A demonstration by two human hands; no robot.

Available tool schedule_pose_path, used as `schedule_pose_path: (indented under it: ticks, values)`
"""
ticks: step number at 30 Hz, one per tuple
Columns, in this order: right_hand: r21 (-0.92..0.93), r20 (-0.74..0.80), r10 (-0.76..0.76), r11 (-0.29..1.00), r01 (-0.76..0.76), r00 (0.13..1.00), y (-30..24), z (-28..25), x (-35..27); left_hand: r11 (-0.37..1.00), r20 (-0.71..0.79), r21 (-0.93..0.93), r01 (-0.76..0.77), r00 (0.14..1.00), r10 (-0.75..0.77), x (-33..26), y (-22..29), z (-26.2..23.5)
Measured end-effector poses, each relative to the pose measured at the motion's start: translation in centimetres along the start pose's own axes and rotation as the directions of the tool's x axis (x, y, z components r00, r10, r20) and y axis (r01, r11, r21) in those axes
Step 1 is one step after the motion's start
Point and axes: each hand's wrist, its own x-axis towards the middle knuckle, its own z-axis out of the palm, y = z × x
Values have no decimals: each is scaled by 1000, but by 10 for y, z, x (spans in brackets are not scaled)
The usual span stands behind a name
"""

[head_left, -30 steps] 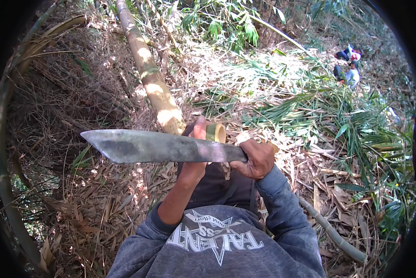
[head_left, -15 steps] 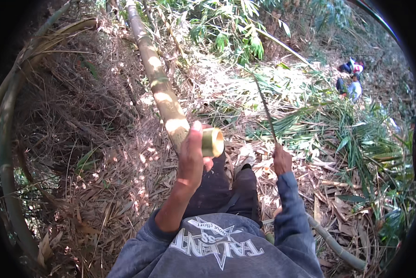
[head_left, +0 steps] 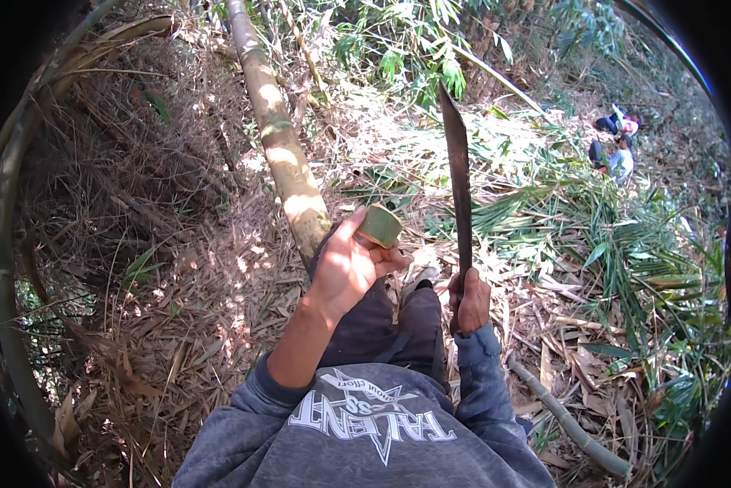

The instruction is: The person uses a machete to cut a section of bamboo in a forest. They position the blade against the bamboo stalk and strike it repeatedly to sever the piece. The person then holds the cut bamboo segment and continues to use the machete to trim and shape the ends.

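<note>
A short cut piece of green bamboo point(head_left: 381, 226) rests between the thumb and fingers of my left hand point(head_left: 345, 267), held in front of my thighs. My right hand point(head_left: 471, 301) is wrapped round the handle of a machete point(head_left: 458, 167). Its long dark blade points up and away from me, broad side showing, apart from the bamboo piece. Just beyond my left hand, a thick bamboo pole point(head_left: 288, 171) slopes from the far upper left down toward my legs; its near end is hidden behind my hand and leg.
Dry leaves and husks point(head_left: 219, 325) cover the ground. Cut green fronds point(head_left: 544, 211) lie to the right. A thinner bamboo stem point(head_left: 573, 423) lies at my lower right. Curved stalks point(head_left: 7, 276) rise at the far left. Another person point(head_left: 619, 159) is low down at the far right.
My left hand has turned the bamboo piece, so its green side faces me instead of its hollow end. My right hand moved left and slightly down, and the blade now shows its broad side.
</note>
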Motion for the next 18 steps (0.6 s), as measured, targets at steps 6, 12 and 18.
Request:
schedule_pose_path:
  ticks: [6,12,18]
  values:
    - [-383,155,-397,820,426,904,-15,-11,1,995,-44,99,-27,999,31,5,-7,0]
    - [-524,323,-601,530,667,731,-68,5,9,974,-12,18,-224,974,224,8,-32,-15]
    - [-514,425,-670,375,772,608,-88,8,17,882,-141,361,-302,917,372,5,-41,6]
